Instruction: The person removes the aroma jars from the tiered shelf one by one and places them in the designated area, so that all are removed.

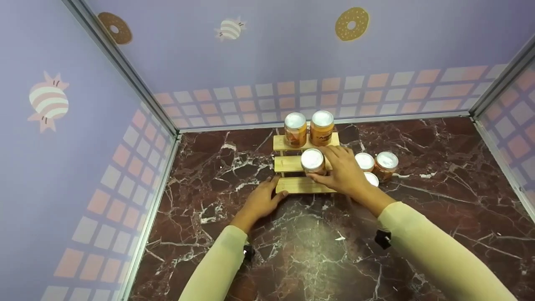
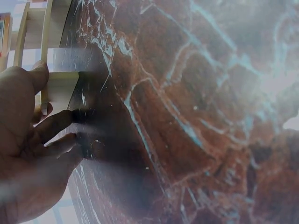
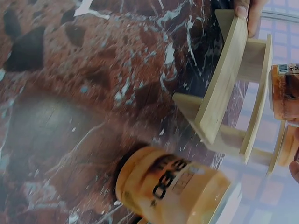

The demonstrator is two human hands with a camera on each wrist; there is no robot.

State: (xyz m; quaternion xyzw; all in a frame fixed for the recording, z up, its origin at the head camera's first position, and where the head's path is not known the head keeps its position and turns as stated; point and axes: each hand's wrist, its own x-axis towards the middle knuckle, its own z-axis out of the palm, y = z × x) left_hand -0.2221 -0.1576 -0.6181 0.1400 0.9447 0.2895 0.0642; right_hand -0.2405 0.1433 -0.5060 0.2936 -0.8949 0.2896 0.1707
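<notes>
A three-step wooden rack [image 1: 305, 185] stands on the marble-patterned surface. My left hand [image 1: 261, 198] holds the left end of its lowest step, thumb at the front and fingers round the side. My right hand [image 1: 345, 171] grips an orange-labelled can [image 1: 312, 159] with a silvery-white lid, upright at the middle step. Whether its base touches that step, I cannot tell. Two like cans, a left one [image 1: 295, 130] and a right one [image 1: 322, 128], stand side by side on the top step. In the right wrist view, the held can [image 3: 286, 95] is cut off by the frame edge.
Several more orange cans stand right of the rack, one of them [image 1: 386, 162] farthest right and another partly behind my right hand. The right wrist view shows one such can [image 3: 173, 186] up close. Purple panels [image 1: 259, 54] with metal edges enclose the back and sides.
</notes>
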